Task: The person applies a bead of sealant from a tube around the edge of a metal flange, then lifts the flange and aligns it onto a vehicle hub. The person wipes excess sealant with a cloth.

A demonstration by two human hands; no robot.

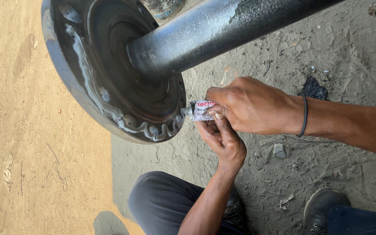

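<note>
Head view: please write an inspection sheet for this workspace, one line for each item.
Surface: packed dirt ground, sunlit at left.
Job's things: small sealant tube, nozzle at the round metal flange; wavy pale bead along its rim around bolt holes; shaft attached.
Clutter: small stones, dark patch.
Grippers: right hand and left hand both grip the tube.
Cables: nothing seen.
Surroundings: dark trousers, a shoe.
</note>
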